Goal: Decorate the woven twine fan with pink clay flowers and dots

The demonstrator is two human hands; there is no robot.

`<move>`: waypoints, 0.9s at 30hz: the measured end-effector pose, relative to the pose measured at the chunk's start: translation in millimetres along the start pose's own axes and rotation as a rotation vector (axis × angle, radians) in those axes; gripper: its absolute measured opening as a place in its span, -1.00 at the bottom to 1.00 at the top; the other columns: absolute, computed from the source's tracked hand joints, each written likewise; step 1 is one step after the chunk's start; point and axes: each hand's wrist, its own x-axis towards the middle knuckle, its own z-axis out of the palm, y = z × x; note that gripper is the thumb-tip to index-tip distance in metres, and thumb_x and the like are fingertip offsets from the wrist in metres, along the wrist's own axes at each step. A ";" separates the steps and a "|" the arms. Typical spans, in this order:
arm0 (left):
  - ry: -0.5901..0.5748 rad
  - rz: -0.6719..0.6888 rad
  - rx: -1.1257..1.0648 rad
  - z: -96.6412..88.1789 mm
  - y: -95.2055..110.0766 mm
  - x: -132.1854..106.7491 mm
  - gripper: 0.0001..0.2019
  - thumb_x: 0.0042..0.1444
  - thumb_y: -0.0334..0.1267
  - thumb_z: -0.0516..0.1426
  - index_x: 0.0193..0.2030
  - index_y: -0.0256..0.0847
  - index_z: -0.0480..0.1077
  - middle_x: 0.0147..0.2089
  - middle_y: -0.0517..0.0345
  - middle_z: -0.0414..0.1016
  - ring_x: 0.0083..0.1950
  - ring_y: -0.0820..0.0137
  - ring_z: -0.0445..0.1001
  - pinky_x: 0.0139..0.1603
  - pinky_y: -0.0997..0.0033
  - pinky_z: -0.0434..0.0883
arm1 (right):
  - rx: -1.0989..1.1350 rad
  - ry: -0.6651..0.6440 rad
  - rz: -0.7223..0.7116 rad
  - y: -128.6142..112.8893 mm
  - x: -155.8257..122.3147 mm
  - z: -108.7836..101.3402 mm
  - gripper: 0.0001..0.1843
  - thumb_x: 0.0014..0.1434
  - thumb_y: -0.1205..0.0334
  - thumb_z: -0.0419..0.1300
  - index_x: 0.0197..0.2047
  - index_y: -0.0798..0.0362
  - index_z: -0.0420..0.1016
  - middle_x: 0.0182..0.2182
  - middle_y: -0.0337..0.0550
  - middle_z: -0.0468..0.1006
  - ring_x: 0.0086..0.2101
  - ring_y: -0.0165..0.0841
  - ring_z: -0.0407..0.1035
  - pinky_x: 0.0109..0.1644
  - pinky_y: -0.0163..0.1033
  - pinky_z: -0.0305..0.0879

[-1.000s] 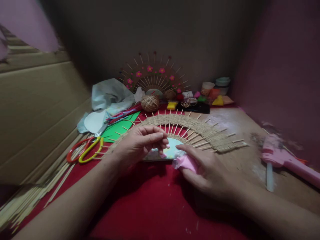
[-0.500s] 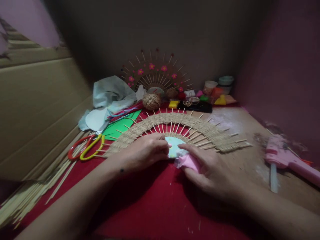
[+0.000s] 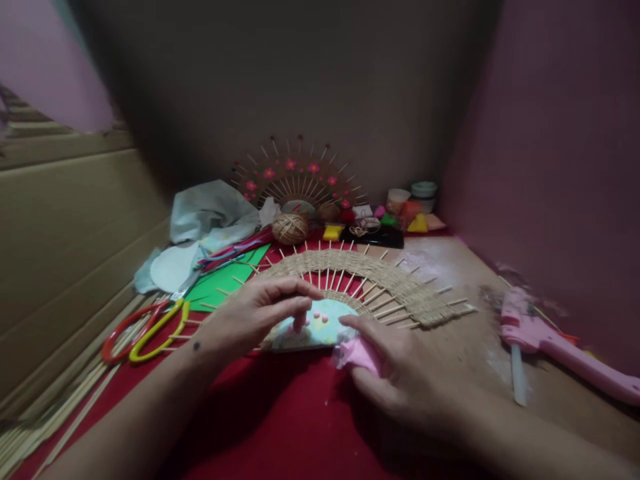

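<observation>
Two hands work at the near middle of the bench, over its red cloth. The right hand is closed around a pink lump, gripping it between thumb and fingers just as it did half a second ago. The left hand has changed. Then it lay low with its fingertips pressed at the edge of the pale panel; now it is raised and loosely curled, with one finger bent down to the panel. Whether it pinches anything I cannot tell. With the hand lifted, more of the panel shows, along with small pink dots on it.

The panel lies at the hub of the woven half-circle, whose stick ends fan out toward the far edge. Red and yellow scissors lie toward the left edge, unmoved, with a bundle of sticks at the near left corner and green paper behind. A pink glue gun rests by the right edge on bare wood.

Along the far edge stand a ball of twine, a white crumpled sheet, a finished fan with pink flowers, a black tray and small cups.
</observation>
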 end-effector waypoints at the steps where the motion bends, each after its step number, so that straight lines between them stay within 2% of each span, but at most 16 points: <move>1: -0.003 -0.016 -0.014 -0.3 -0.1 0.3 -0.81 0.13 -0.18 0.11 -0.18 -0.15 0.48 -0.47 0.21 0.47 -0.41 0.49 0.39 -0.40 0.54 0.30 | 0.006 0.001 -0.006 -0.5 0.1 -0.5 -0.52 0.01 0.33 0.09 0.05 0.00 0.32 -0.29 -0.16 0.55 -0.37 -0.33 0.39 -0.33 -0.23 0.28; 8: 0.034 -0.007 -0.274 3.2 -5.6 3.4 -0.92 0.04 -0.28 0.18 -0.37 -0.21 0.49 -0.48 0.18 0.51 -0.44 0.47 0.43 -0.35 0.48 0.37 | 0.019 -0.006 -0.007 -5.1 1.1 -5.4 -0.53 0.02 0.36 0.07 0.05 -0.02 0.31 -0.28 -0.17 0.55 -0.36 -0.34 0.40 -0.31 -0.25 0.29; 13: 0.030 -0.065 -0.374 5.2 -8.4 3.7 -0.78 0.10 -0.20 0.13 -0.50 -0.26 0.40 -0.56 0.18 0.46 -0.60 0.55 0.36 -0.62 0.60 0.30 | 0.004 0.029 -0.012 -1.7 -1.2 -1.2 -0.45 -0.02 0.36 0.08 0.09 0.02 0.30 -0.23 -0.10 0.56 -0.31 -0.28 0.42 -0.28 -0.21 0.33; 16: 0.046 -0.128 -0.485 7.5 -7.6 3.8 -0.79 0.11 -0.17 0.13 -0.46 -0.25 0.36 -0.56 0.20 0.46 -0.65 0.55 0.36 -0.72 0.64 0.26 | -0.010 0.018 0.004 -1.1 -2.2 -0.9 -0.44 -0.03 0.33 0.09 0.11 0.04 0.30 -0.24 -0.09 0.56 -0.38 -0.30 0.42 -0.32 -0.21 0.34; 21: 0.006 -0.055 -0.696 11.0 -3.9 4.7 -0.88 -0.01 -0.31 0.22 -0.33 -0.30 0.42 -0.40 0.06 0.54 -0.48 0.43 0.50 -0.58 0.51 0.45 | -0.030 0.019 0.007 -3.6 -1.0 -4.5 -0.45 -0.07 0.33 0.09 0.07 0.08 0.35 -0.30 -0.09 0.58 -0.41 -0.31 0.43 -0.35 -0.23 0.36; 24: 0.012 -0.086 -0.759 10.5 -2.6 5.0 -0.91 -0.10 -0.37 0.26 -0.41 -0.30 0.44 -0.48 0.10 0.53 -0.56 0.45 0.46 -0.65 0.52 0.43 | -0.035 0.013 -0.003 -3.4 -0.9 -4.0 -0.45 -0.05 0.31 0.09 0.08 0.09 0.35 -0.26 -0.07 0.58 -0.38 -0.29 0.44 -0.33 -0.22 0.37; 27: 0.071 -0.109 -0.788 9.4 -3.1 5.3 -0.91 -0.15 -0.39 0.27 -0.49 -0.27 0.42 -0.58 0.21 0.47 -0.69 0.52 0.36 -0.75 0.56 0.35 | -0.024 0.024 -0.001 -2.3 -1.1 -2.4 -0.45 -0.04 0.30 0.08 0.08 0.08 0.35 -0.26 -0.08 0.58 -0.40 -0.30 0.43 -0.34 -0.22 0.36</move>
